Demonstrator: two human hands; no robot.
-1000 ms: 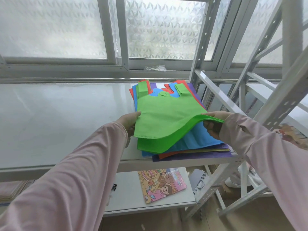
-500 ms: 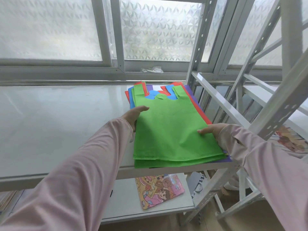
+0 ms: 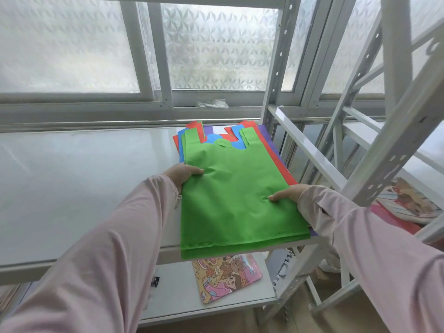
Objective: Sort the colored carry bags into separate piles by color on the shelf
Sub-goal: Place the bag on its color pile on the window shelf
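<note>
A stack of carry bags lies at the right end of the white shelf (image 3: 79, 188). A green bag (image 3: 230, 203) is on top, with a second green layer showing under its near edge. Beneath them peek out blue (image 3: 236, 143), red (image 3: 284, 175) and purple (image 3: 270, 143) bags. My left hand (image 3: 180, 174) pinches the green bag's left edge, thumb on top. My right hand (image 3: 290, 192) pinches its right edge, also thumb on top, and the fabric creases at both thumbs. The green bag's near edge hangs over the shelf front.
Grey metal rack posts and slanted braces (image 3: 312, 150) stand close on the right of the stack. A frosted window (image 3: 216, 44) runs behind the shelf. On the lower shelf lies a cartoon-printed pouch (image 3: 227, 275). More printed items (image 3: 408, 203) sit at the far right.
The green bag's raised right corner was laid flat. Both thumbs now grip its side edges, and the green bags have slid toward me, past the shelf front.
</note>
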